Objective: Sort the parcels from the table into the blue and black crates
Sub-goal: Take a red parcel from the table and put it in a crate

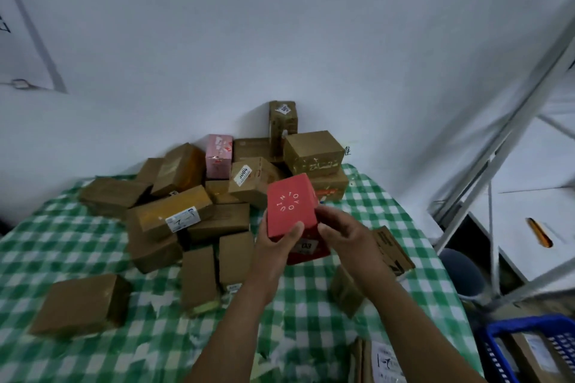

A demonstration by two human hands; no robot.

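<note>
Parcels [174, 211] lie heaped on the table [46, 246], highest at the far edge against the wall [217, 56]. One box [291, 208] is held before the heap. Right of the table sits a crate [504, 328], a rack [510, 137] behind it

A parcel-sorting storeroom: brown parcels [174, 214] lay heaped mid-frame on a checked-cloth surface [62, 246]; metal shelving [510, 227] stood at right, a blue crate [510, 328] at lower right.

Both forearms out front, L hand [275, 247] & R hand [343, 235] gripping red box [291, 207] betw. them.
</note>
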